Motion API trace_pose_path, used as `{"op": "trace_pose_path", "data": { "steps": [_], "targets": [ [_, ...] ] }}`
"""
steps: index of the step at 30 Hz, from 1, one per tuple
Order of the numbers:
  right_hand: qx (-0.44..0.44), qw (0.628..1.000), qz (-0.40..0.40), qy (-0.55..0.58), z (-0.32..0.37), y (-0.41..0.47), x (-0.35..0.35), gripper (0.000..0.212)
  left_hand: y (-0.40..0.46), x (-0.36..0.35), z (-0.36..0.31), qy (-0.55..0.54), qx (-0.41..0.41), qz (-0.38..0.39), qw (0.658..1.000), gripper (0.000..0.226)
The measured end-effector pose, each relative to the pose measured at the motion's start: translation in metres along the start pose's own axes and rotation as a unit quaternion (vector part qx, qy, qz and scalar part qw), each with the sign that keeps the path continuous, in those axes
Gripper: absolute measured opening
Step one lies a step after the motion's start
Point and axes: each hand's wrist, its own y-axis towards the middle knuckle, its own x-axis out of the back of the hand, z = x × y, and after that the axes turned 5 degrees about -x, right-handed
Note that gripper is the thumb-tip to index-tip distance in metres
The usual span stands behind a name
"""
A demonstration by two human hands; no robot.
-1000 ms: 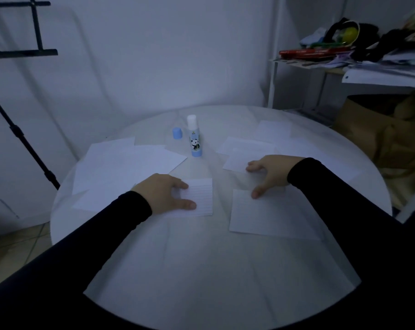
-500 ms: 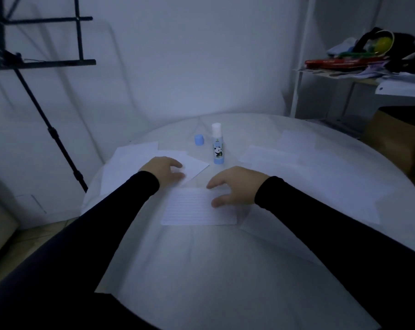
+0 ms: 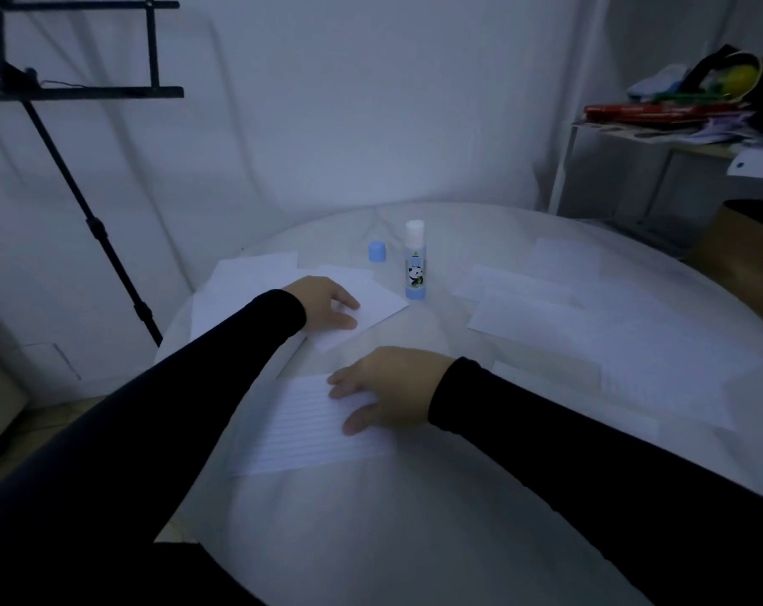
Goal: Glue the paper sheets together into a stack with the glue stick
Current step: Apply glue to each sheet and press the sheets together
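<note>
Paper here is thin, light and limp, so a judgement: it will slide on the smooth white cloth and buckle if pushed from one end, and is best pinned flat with spread fingers or lifted by a corner. The right hand (image 3: 386,389) lies palm-down, fingers loosely spread, pressing on the right part of a lined sheet (image 3: 303,426) near the front of the round table (image 3: 414,540); it grips nothing. The left hand (image 3: 327,304) rests flat on a plain sheet (image 3: 371,304) further back on the left, part of an overlapping group of loose sheets (image 3: 244,282) that reaches close to the table's left edge, where a careless sweep could send paper over the rim. The glue stick (image 3: 415,260) stands upright and uncapped at the back centre, just beside the corner of the plain sheet, with its blue cap (image 3: 377,251) just left of it; being tall and narrow, it looks easy to tip. More sheets (image 3: 545,308) lie scattered to the right. The front of the table is bare, offering the most open room for building the stack, and no glue appears applied yet.
</note>
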Motion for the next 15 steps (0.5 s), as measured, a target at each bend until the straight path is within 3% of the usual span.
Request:
{"op": "trace_pose_path", "data": {
  "steps": [4, 10, 15],
  "targets": [
    [0.013, 1.000, -0.007, 0.011, 0.005, 0.006, 0.001, 0.054, -0.004, -0.001, 0.000, -0.015, -0.033, 0.008, 0.999, 0.040],
    [-0.079, 0.984, -0.153, 0.047, -0.034, 0.024, 0.028, 0.037, -0.022, 0.008, 0.015, -0.059, -0.018, -0.041, 0.997, 0.048],
    [-0.136, 0.980, -0.144, 0.036, -0.046, 0.055, 0.021, 0.038, -0.029, 0.012, 0.040, -0.042, 0.025, -0.016, 0.999, 0.057]
  ]
}}
